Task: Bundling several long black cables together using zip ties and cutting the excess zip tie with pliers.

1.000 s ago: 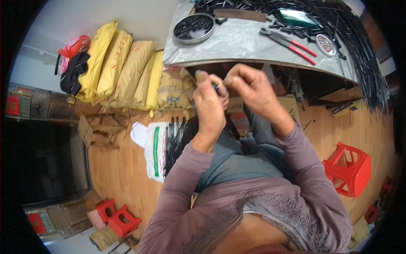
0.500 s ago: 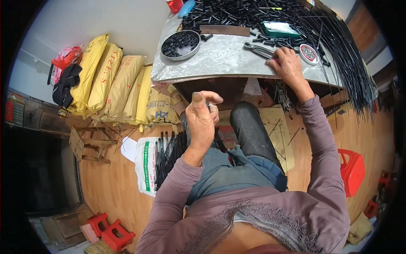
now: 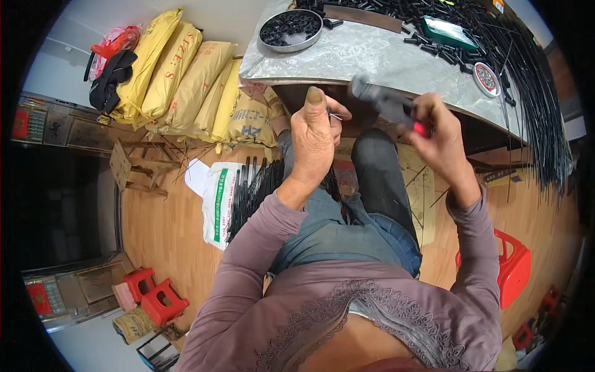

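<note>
My left hand (image 3: 313,139) is closed above my lap, thumb up. Pinched in it is a small, thin dark piece (image 3: 332,115) with a fine light tip, mostly hidden by my fingers. Raised just off the table's front edge, my right hand (image 3: 441,133) grips a pair of pliers (image 3: 390,106). Motion blurs their jaws, which point toward my left hand without touching it; red shows at the handle. Beside the right hand on the table stands a small round dish (image 3: 486,79) of tiny metal bits.
On the grey table (image 3: 353,59) stand a round metal tray (image 3: 292,48) of short black tubes and a green box (image 3: 449,38). Long black rods (image 3: 539,93) overhang its right side. Yellow sacks (image 3: 180,74) line the left; a red stool (image 3: 511,266) stands right.
My right hand has lifted the pliers off the table and brought them left toward my left hand. The left hand keeps its pinch. The view has shifted slightly.
</note>
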Demonstrator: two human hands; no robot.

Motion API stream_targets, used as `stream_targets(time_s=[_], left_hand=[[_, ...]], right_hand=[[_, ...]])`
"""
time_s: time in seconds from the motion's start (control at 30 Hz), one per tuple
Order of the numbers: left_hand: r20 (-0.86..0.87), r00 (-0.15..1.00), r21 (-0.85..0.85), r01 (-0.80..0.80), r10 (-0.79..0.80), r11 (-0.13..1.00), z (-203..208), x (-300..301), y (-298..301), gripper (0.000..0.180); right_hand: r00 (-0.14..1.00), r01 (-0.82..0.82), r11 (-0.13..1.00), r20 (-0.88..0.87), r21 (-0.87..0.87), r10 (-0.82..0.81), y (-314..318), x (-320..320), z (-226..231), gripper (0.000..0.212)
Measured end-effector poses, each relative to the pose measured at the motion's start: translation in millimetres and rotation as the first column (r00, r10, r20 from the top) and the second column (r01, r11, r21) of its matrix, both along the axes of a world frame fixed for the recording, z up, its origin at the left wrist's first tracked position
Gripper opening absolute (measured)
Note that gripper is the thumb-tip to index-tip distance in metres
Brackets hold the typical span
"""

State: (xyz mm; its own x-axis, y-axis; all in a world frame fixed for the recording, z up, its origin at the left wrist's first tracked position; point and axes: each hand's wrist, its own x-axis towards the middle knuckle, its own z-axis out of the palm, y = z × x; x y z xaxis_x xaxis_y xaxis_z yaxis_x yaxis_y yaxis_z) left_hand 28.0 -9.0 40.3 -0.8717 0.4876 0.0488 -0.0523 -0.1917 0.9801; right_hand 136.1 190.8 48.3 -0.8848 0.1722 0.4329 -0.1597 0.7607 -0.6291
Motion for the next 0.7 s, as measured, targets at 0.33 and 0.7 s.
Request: stream_targets(time_s=[0.33,0.7], left_hand=[[0.013,0.999,0.000,-0.048,0.048,0.999,-0.1,4.8,-2.2,0.070],[-0.101,0.992,-0.085,-0.084,0.076,0.993,-8.4,1.5,-11.6,0.072]], right_hand=[[0.985,0.074,0.858,-0.171,0.508,0.016,-14.3,1.9,18.2,0.044],[0.485,0.113,0.386,0.390,-0.916,0.783,-44.7,26.7,11.8,0.024]])
